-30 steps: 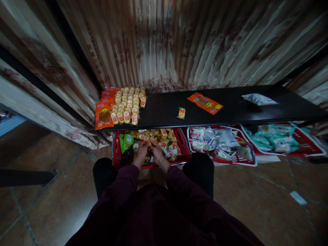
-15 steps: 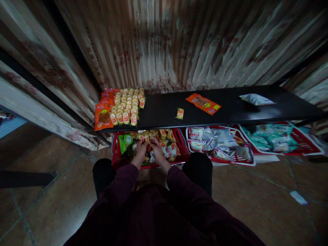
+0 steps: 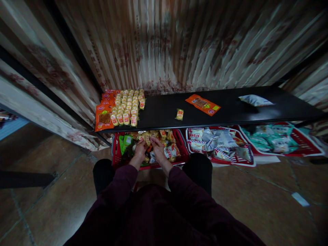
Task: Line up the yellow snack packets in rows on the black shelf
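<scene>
Item, hands: we had our left hand [image 3: 140, 149] and our right hand [image 3: 158, 149] lowered close together over the nearest red basket [image 3: 117, 159], fingers bent inward, a narrow space between them. Our fingertips lay at the yellow packets [image 3: 163, 134] inside that basket, toward its shelf side; whether either hand had one in its grasp, we could not tell.

Item, the same basket: we counted in it also a bright green packet [image 3: 126, 143] at the left and a white-and-red packet [image 3: 173, 151] to the right of our right hand.

Item, black shelf [image 3: 161, 107], beyond the basket: at its left end we had orange packets [image 3: 104, 118], overlapping, and just beside them a block of small yellow packs [image 3: 126, 107] in close rows. Farther right, each apart, we listed a lone yellow pack [image 3: 179, 114], a lone orange packet [image 3: 203, 104] lying aslant and a white packet [image 3: 256, 100].

Item, to our right: a second red basket, white-rimmed, holding white and clear packets [image 3: 220, 138]; next to it, a third, holding teal packets [image 3: 276, 138].
</scene>
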The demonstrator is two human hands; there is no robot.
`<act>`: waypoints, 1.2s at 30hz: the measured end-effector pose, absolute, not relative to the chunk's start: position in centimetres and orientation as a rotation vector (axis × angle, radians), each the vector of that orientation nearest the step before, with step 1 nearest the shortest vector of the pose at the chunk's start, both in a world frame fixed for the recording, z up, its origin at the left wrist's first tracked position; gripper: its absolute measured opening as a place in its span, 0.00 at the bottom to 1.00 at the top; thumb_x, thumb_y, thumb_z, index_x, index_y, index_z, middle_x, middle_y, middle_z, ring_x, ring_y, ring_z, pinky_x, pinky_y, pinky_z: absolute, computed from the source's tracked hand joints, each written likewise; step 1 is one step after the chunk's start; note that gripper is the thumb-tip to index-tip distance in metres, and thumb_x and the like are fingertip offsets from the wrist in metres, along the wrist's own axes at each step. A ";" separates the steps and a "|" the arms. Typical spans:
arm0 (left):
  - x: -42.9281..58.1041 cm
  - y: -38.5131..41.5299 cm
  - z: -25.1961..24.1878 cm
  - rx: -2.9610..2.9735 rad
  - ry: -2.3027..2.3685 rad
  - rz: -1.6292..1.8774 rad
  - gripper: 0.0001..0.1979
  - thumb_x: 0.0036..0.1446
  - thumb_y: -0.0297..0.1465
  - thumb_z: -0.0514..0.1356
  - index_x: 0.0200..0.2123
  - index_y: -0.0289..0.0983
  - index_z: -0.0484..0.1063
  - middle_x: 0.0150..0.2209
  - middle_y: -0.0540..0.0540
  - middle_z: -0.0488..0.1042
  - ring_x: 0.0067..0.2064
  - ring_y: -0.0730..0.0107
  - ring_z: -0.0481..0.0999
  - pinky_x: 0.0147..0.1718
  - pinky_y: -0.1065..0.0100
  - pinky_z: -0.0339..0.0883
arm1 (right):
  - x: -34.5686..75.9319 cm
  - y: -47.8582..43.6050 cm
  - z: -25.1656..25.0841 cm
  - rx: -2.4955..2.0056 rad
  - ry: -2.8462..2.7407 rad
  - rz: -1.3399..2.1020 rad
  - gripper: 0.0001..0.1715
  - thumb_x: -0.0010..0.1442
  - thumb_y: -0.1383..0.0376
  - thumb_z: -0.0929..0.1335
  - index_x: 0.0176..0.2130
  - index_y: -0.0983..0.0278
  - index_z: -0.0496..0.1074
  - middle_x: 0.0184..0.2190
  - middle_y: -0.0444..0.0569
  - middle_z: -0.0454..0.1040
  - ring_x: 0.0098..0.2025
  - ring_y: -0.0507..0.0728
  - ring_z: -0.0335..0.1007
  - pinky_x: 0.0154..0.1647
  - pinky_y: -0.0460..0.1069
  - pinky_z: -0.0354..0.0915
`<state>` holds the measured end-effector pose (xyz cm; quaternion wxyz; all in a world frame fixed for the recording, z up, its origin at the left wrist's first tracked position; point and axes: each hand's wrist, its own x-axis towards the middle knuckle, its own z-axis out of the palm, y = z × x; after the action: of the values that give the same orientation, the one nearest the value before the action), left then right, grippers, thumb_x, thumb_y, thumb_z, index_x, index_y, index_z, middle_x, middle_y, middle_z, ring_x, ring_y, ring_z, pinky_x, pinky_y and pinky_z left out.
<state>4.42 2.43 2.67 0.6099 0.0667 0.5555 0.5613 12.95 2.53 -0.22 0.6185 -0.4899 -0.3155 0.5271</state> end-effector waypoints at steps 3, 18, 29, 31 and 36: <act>4.4 2.5 3.0 0.150 1.231 1.310 0.08 0.48 0.22 0.58 0.34 0.34 0.70 0.26 0.50 0.73 0.24 0.77 0.71 0.27 0.74 0.64 | 13.0 2.5 0.2 -1.145 -0.789 1.208 0.15 0.48 0.59 0.69 0.36 0.63 0.75 0.40 0.50 0.78 0.43 0.57 0.72 0.52 0.56 0.64; 4.9 3.2 4.7 0.083 1.078 1.331 0.10 0.48 0.19 0.54 0.33 0.34 0.70 0.24 0.49 0.74 0.25 0.75 0.72 0.28 0.73 0.65 | 13.4 2.8 2.0 -1.080 -0.848 1.173 0.14 0.50 0.59 0.67 0.37 0.63 0.76 0.40 0.50 0.77 0.42 0.57 0.72 0.50 0.55 0.66; 5.3 3.5 4.9 0.094 1.079 1.333 0.12 0.47 0.19 0.54 0.35 0.36 0.70 0.24 0.51 0.72 0.25 0.75 0.71 0.27 0.73 0.64 | 13.8 2.5 3.2 -1.113 -0.845 1.159 0.15 0.49 0.61 0.67 0.37 0.63 0.76 0.38 0.49 0.78 0.41 0.57 0.72 0.47 0.54 0.67; 5.3 3.5 5.0 0.123 1.077 1.332 0.13 0.47 0.19 0.55 0.36 0.37 0.70 0.25 0.51 0.72 0.25 0.74 0.71 0.27 0.72 0.64 | 13.9 2.6 3.2 -1.114 -0.859 1.155 0.15 0.48 0.61 0.66 0.37 0.63 0.76 0.38 0.49 0.78 0.41 0.57 0.72 0.48 0.54 0.66; 5.3 3.5 5.6 0.138 1.103 1.330 0.14 0.49 0.20 0.55 0.39 0.39 0.69 0.25 0.51 0.71 0.25 0.74 0.71 0.28 0.72 0.63 | 14.2 2.9 3.3 -1.125 -0.893 1.154 0.16 0.50 0.62 0.65 0.38 0.63 0.76 0.39 0.49 0.78 0.41 0.57 0.72 0.47 0.54 0.67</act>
<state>5.32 3.48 5.56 0.6474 0.0605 0.4850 0.5848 14.17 2.85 3.29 0.6050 -0.4861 -0.3860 0.4987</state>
